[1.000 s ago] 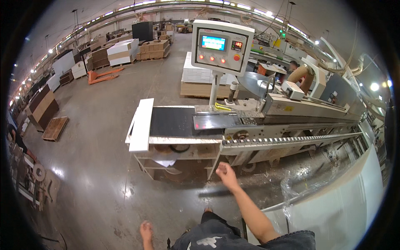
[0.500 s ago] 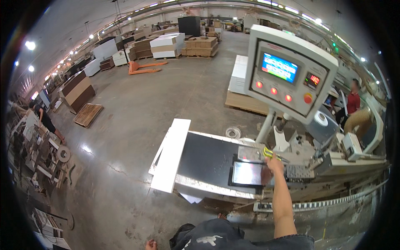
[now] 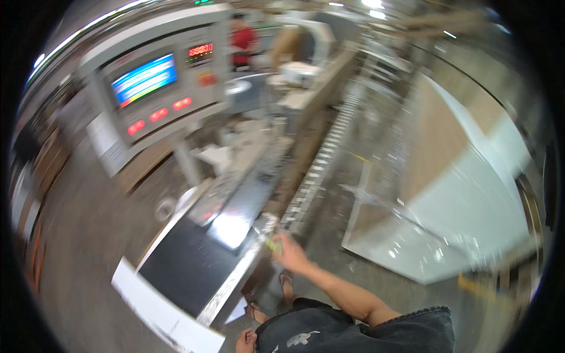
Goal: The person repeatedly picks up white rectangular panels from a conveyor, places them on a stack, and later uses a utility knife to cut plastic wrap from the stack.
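My right hand (image 3: 287, 253) is closed around a small hand tool with yellow-green handles (image 3: 272, 243), beside the machine table's near edge. Motion blurs the tool, and I cannot make out its exact kind. My left hand (image 3: 247, 340) hangs low by my body, its fingers loosely curled, with nothing visible in them. The machine table has a black top (image 3: 182, 262), with a shiny plate (image 3: 229, 229) lying on it. Across the table's end lies a long white panel (image 3: 162, 309), apart from both hands.
A control box (image 3: 203, 109) with a lit screen and red buttons stands over the table. A ridged roller track (image 3: 321, 170) runs along the machine. Large white boards (image 3: 447, 217) stand to the right. A person in red (image 3: 242, 44) is behind the machine.
My view has swung right, bringing the white boards in. My right hand, still holding the yellow-green tool, has come off the table's top to its near side.
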{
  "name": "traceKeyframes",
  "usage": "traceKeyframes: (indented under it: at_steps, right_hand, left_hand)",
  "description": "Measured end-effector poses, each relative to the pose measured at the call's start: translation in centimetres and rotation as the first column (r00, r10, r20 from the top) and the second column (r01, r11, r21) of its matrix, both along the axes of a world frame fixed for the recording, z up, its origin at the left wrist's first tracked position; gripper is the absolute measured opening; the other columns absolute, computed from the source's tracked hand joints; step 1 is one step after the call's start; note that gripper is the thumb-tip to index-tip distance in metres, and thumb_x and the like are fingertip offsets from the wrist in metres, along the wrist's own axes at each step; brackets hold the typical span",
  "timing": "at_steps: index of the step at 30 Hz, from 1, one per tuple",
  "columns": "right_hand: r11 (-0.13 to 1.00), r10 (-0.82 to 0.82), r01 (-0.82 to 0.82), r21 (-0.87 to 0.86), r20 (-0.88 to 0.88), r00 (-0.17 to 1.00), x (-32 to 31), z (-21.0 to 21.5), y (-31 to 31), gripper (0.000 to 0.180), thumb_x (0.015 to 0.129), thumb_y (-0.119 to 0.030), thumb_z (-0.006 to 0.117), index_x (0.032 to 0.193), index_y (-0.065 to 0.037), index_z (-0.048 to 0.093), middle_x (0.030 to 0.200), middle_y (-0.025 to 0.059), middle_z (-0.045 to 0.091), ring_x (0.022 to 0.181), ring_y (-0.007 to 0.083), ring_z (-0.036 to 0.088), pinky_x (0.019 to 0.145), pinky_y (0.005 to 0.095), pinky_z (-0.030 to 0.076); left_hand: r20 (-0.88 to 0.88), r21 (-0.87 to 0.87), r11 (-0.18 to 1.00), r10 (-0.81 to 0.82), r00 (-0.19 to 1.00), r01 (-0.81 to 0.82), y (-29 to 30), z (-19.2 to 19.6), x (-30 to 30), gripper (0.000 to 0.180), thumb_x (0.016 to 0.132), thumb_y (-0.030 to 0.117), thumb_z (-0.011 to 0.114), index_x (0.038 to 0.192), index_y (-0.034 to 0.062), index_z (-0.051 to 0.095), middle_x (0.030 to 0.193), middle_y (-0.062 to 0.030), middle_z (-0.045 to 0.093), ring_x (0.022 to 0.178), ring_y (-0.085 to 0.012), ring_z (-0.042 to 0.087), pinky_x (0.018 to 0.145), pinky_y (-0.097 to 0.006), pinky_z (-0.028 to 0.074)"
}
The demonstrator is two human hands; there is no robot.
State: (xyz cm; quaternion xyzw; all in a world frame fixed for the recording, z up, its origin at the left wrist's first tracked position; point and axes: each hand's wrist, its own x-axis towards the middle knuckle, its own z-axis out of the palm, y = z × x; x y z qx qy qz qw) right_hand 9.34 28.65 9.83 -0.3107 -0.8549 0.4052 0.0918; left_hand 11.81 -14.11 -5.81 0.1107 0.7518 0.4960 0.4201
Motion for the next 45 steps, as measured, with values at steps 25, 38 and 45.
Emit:
traceKeyframes:
  at_steps: [25, 38, 45]
  right_hand:
    - [-0.489, -0.477, -0.152, -0.859, 0.409, -0.778, 82.7, -30.4, -50.3, 0.016, 0.101, -0.011, 0.061, 0.099, 0.004, 0.060, 0.081, 0.0194, 0.066, 0.068, 0.0372, 0.068, 0.067, 0.0522, 0.061]
    - [-0.828, -0.560, 0.351, -0.436, 0.649, -0.514, 104.5, -26.1, -44.2, 0.043, 0.100, -0.036, 0.072, 0.098, 0.007, 0.067, 0.083, 0.0189, 0.073, 0.065, 0.0257, 0.073, 0.057, 0.0432, 0.056]
    - [-0.856, -0.516, 0.239, -0.458, 0.742, -0.428, 114.0, -28.2, -37.5, 0.049, 0.100, -0.043, 0.070, 0.105, 0.005, 0.069, 0.096, 0.0202, 0.076, 0.084, 0.0315, 0.074, 0.070, 0.0459, 0.057]
  left_hand:
    - [0.185, -0.239, -0.120, -0.980, -0.076, 0.964, 28.5, -16.1, 29.9, 0.025, 0.099, 0.021, 0.062, 0.113, 0.0032, 0.074, 0.090, -0.0054, 0.073, 0.076, -0.0173, 0.066, 0.067, -0.034, 0.053]
    - [0.431, -0.444, -0.181, -0.902, 0.031, 0.878, 44.0, -19.1, 55.4, 0.023, 0.097, 0.021, 0.064, 0.108, 0.0037, 0.075, 0.087, -0.0069, 0.073, 0.072, -0.0182, 0.066, 0.061, -0.035, 0.053]
    - [0.075, -0.218, -0.190, -0.981, -0.178, 0.957, 57.2, -18.9, 80.6, 0.024, 0.097, 0.020, 0.065, 0.111, 0.0029, 0.074, 0.093, -0.0088, 0.075, 0.080, -0.0210, 0.071, 0.068, -0.036, 0.057]
